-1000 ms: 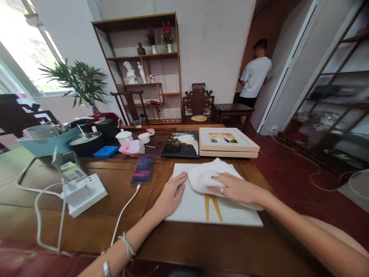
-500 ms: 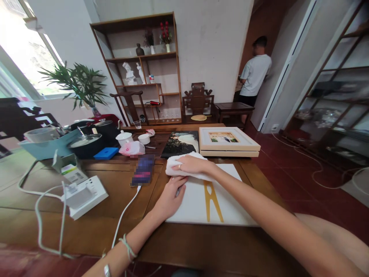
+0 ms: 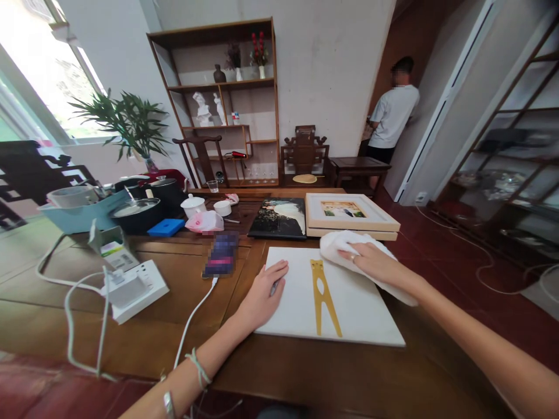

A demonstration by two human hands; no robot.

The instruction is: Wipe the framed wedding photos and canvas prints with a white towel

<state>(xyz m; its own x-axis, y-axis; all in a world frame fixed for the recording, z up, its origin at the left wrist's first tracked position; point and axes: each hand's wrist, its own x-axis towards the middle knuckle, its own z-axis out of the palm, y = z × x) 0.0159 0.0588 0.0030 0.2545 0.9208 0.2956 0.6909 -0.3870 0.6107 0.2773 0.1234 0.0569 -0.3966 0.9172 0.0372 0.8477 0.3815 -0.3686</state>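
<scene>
A flat white panel (image 3: pixel 283 314) lies on the wooden table, with a gold A-shaped piece (image 3: pixel 322 297) on its face. My left hand (image 3: pixel 264 294) rests flat on the panel's left edge, fingers stretched out. Beside its thumb shows something small and grey that I cannot make out. At the panel's far right corner, my right hand (image 3: pixel 371 263) presses on a bunched white cloth (image 3: pixel 338 244), its fingers curled over it. Part of the cloth hangs past the panel's right edge, beneath my wrist.
Beyond the panel lie a dark picture (image 3: pixel 279 218) and pale framed pictures (image 3: pixel 353 226). To the left are a phone (image 3: pixel 220 255) with a white cable, a white box (image 3: pixel 140 294), a blue block (image 3: pixel 166 227) and pots (image 3: pixel 137 214). A person (image 3: pixel 393 113) stands by the doorway.
My right hand has swept the cloth from the panel's far left corner to its far right corner. My left hand stays on the left edge. The gold piece now shows whole.
</scene>
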